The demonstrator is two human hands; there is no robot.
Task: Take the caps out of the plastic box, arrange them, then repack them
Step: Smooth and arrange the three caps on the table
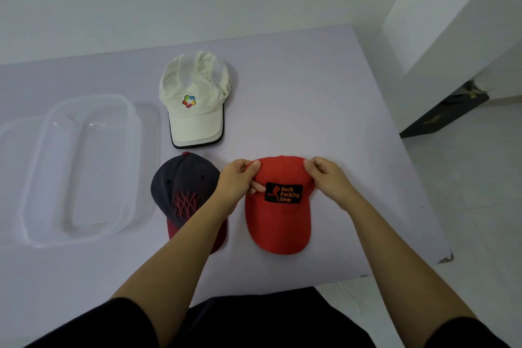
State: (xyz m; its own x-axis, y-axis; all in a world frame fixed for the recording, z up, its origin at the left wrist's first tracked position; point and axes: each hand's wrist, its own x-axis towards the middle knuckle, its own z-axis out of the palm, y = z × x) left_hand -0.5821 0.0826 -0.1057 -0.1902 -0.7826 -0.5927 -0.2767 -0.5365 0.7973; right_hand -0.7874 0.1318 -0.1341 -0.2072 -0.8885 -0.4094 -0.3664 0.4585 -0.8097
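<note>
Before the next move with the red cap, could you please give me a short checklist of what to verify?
1. Both hands on the red cap: left hand and right hand pinch its crown sides: ok.
2. Red cap lying on the table: ok.
3. White cap and navy cap laid out apart: ok.
4. Plastic box empty: ok.
5. Lid location: cannot tell.

Sleeves: short, black, ending above the elbows
Forearms: bare
Left hand (236, 182): bare
Right hand (327, 178): bare
Lap: black clothing
</note>
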